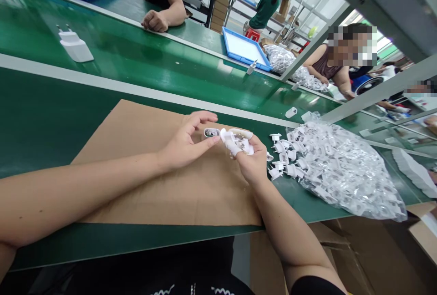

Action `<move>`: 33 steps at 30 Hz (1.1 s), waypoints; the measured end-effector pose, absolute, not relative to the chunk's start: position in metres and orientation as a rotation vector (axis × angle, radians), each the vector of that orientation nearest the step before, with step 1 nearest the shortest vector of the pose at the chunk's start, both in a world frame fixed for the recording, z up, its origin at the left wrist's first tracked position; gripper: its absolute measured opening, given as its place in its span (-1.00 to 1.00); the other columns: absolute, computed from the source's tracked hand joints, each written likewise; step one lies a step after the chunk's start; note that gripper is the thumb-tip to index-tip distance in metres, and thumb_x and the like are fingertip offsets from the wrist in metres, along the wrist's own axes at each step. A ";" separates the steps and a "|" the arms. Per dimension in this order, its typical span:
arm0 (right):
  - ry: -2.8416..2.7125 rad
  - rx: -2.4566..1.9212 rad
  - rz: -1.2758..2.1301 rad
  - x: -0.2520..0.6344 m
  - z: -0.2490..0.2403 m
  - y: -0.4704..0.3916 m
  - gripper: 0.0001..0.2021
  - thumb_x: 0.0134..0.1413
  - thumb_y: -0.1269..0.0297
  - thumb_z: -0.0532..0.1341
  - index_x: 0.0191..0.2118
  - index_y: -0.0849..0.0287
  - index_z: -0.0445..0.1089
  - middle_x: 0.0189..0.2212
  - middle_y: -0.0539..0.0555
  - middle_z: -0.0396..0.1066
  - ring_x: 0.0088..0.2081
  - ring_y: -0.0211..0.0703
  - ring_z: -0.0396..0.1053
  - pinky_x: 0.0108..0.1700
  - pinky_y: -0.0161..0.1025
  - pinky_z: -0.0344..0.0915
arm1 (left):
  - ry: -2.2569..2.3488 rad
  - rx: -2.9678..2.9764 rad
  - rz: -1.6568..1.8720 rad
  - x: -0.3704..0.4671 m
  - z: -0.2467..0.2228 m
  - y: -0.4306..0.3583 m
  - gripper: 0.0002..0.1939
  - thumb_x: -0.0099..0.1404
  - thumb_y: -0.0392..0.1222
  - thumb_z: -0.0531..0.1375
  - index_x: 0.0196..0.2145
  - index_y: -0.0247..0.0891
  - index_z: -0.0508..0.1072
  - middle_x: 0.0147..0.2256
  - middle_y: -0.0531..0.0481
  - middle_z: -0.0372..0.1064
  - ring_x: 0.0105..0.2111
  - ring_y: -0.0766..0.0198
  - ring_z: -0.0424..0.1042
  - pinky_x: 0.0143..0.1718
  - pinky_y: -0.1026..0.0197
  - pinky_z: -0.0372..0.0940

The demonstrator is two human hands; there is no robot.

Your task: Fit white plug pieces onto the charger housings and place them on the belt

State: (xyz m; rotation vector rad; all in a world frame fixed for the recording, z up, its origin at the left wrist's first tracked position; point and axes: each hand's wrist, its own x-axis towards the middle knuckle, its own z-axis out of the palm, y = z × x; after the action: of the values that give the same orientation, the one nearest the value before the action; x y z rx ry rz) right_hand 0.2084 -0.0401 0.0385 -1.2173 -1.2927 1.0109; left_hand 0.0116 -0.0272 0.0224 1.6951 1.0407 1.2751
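My left hand [191, 140] is over the cardboard sheet [164, 190], its fingers stretched and apart. Between its thumb and fingers stands a white charger housing [211, 130], its open end up and electronic parts visible inside. The thumb overlaps the housing's near edge; whether it presses on it I cannot tell. Close beside, my right hand [254, 160] is closed around several white plug caps [241, 144] with metal pins. White covers sit on its thumb and a finger. To its right, loose plug caps [282, 154] spill from a clear plastic bag [348, 172] full of them.
Beyond the cardboard runs a green conveyor belt [143, 74] with a white charger [75, 47] and a few smaller ones farther right. Blue trays [246, 49] stand on the far side, where a co-worker's hand [155, 21] rests. A metal post [317, 42] slants at right.
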 end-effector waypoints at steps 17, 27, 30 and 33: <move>-1.308 -1.334 1.051 0.225 0.038 -0.026 -0.65 -0.30 0.22 0.52 -0.26 0.11 0.61 -0.24 0.07 0.53 -0.33 -0.16 0.41 -0.36 -0.24 0.35 | 1.008 2.016 0.651 -0.002 0.019 -0.020 -0.02 0.20 -0.04 0.35 0.47 -0.14 0.05 0.11 -0.19 0.37 -0.08 0.05 0.43 -0.06 0.07 0.39; -1.789 -1.219 0.646 0.231 0.040 -0.034 -0.80 -0.02 0.34 0.35 -0.21 0.00 0.61 -0.17 0.09 0.53 -0.07 0.00 0.48 -0.04 -0.05 0.43 | 1.018 1.913 0.881 0.012 0.001 -0.015 -0.32 0.07 0.14 0.48 0.09 -0.17 0.53 -0.01 -0.16 0.48 -0.05 0.00 0.42 -0.04 -0.02 0.37; -1.930 -1.182 0.547 0.235 0.046 -0.036 -0.72 0.00 0.43 0.29 -0.16 -0.02 0.61 -0.15 0.09 0.52 -0.07 0.00 0.49 -0.04 -0.05 0.44 | 1.024 1.963 0.906 0.015 0.001 -0.017 -0.53 0.19 0.13 0.42 -0.02 -0.14 0.60 -0.15 -0.10 0.54 -0.09 -0.01 0.43 -0.08 0.02 0.33; -2.028 -1.147 0.462 0.236 0.052 -0.038 -0.66 0.00 0.49 0.24 -0.13 -0.01 0.60 -0.16 0.09 0.51 -0.10 -0.01 0.49 -0.09 -0.07 0.44 | 1.011 2.013 0.891 0.017 0.002 -0.018 -0.70 0.35 0.08 0.31 -0.10 -0.13 0.63 -0.28 -0.06 0.54 -0.18 0.04 0.43 -0.19 0.07 0.28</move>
State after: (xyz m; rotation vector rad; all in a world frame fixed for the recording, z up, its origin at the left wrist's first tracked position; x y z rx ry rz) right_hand 0.2364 -0.0377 0.0517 -1.1472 -2.0279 0.4623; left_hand 0.0175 -0.0176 0.0021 2.0133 1.0110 0.8915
